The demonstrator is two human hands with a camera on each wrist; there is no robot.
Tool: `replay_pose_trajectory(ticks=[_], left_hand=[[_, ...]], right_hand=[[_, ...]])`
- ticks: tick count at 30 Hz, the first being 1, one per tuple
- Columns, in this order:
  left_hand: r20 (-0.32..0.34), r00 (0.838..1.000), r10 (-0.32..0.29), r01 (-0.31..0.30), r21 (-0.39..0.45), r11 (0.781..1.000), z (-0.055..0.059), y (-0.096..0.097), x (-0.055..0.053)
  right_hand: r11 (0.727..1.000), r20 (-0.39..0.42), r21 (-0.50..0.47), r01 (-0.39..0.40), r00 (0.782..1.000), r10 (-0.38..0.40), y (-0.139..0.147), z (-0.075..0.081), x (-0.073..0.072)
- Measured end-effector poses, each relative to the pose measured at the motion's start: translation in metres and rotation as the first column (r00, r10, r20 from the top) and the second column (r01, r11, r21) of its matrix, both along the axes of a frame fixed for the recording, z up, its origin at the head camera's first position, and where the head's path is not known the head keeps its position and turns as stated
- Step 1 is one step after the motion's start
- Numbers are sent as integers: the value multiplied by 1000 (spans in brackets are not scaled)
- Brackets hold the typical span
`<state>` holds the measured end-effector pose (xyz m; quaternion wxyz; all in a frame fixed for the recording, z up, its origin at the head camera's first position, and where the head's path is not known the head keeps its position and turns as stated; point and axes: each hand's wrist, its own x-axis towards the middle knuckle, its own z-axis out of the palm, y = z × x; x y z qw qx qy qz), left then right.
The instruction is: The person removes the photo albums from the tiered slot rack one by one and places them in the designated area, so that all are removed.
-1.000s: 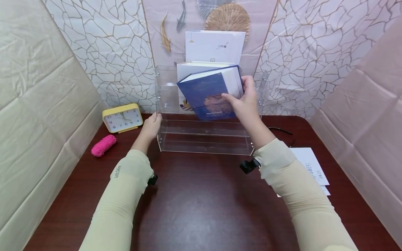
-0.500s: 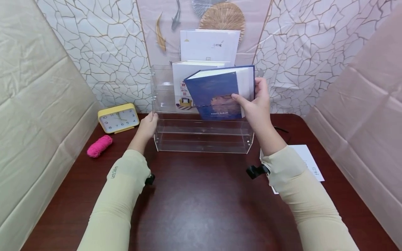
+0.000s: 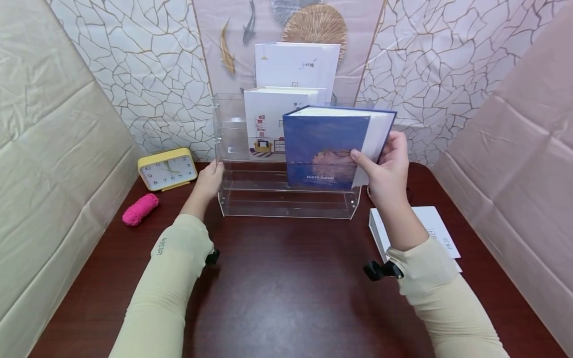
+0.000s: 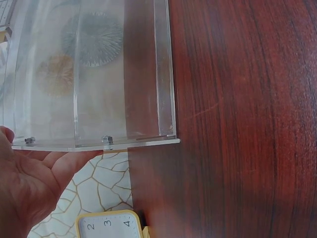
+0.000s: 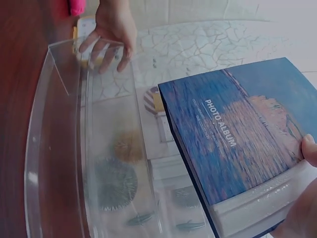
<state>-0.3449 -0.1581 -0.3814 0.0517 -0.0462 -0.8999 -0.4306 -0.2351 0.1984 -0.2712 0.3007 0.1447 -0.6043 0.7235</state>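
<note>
A clear acrylic tiered rack (image 3: 250, 187) stands at the back of the table. My left hand (image 3: 209, 180) grips its left side panel; in the left wrist view the thumb (image 4: 7, 134) is at the panel's edge and the fingers lie along its outer face. My right hand (image 3: 390, 174) holds a blue photo album (image 3: 329, 139) by its right edge, thumb on the cover and fingers behind. The album is upright and overlaps the rack's right half in the head view. Behind it, a white album with a cartoon room (image 3: 264, 119) and a taller white album (image 3: 286, 62) stand on the upper tiers.
A yellow-framed clock (image 3: 167, 171) and a pink yarn skein (image 3: 140, 209) sit left of the rack. White albums (image 3: 436, 223) lie on the table at right, partly under my right forearm. Patterned cloth walls (image 3: 156, 69) enclose the back and sides.
The photo album in my right hand has moved right, lower and toward me, and has straightened from its tilt. More of the cartoon album shows. My left hand stays on the rack.
</note>
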Motion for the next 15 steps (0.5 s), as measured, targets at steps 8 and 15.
replay_pose_trajectory(ticks=[8, 15], left_hand=[[22, 1000, -6, 6, 2, 1000, -1, 0, 0], [31, 1000, -5, 4, 6, 1000, -2, 0, 0]], right_hand=[[999, 70, -44, 7, 998, -4, 9, -15, 26], [993, 87, -114, 29, 996, -19, 22, -29, 45]])
